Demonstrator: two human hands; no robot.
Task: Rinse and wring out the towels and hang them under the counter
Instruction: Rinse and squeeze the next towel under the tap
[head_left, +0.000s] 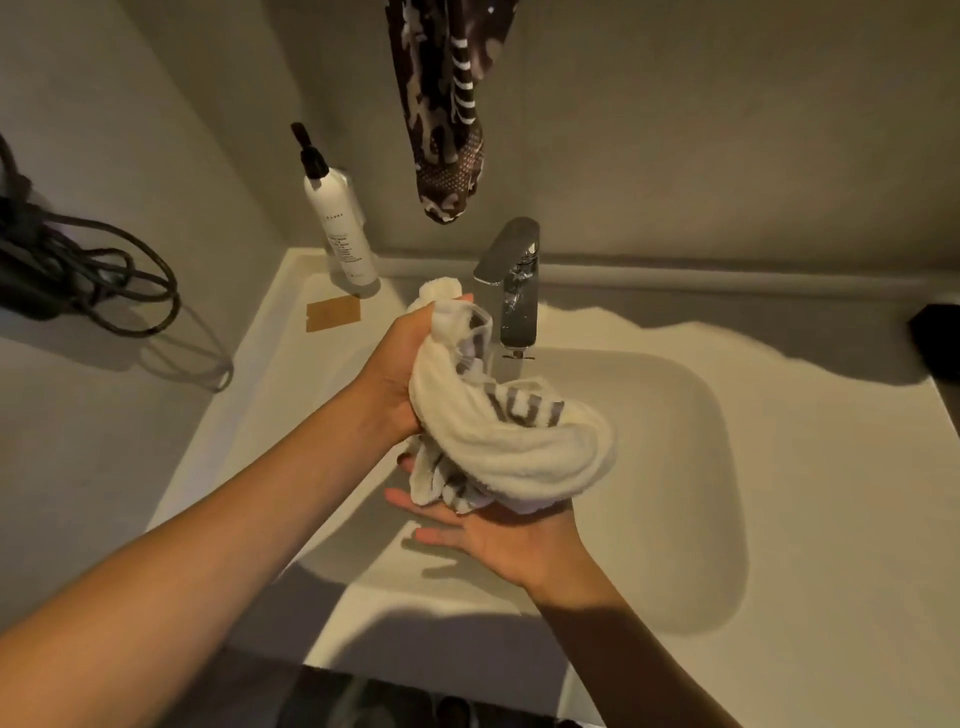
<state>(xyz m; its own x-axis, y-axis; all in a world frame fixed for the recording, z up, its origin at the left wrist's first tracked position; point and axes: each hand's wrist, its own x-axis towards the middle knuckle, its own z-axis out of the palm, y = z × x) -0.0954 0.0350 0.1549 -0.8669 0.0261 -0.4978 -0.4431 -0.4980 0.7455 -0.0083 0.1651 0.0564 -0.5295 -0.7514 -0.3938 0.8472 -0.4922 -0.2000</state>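
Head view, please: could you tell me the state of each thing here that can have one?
Towel: bunched and twisted, held over the sink.
Left hand: grips the towel's upper end.
Right hand: palm up, fingers straight, under the towel's lower end.
Faucet: no stream visible.
Sink: basin holds no standing water.
Pump bottle: upright on the counter.

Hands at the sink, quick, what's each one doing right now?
Left hand: grips the upper end of the towel.
Right hand: open, palm up, fingers straight, supporting the towel's lower end.
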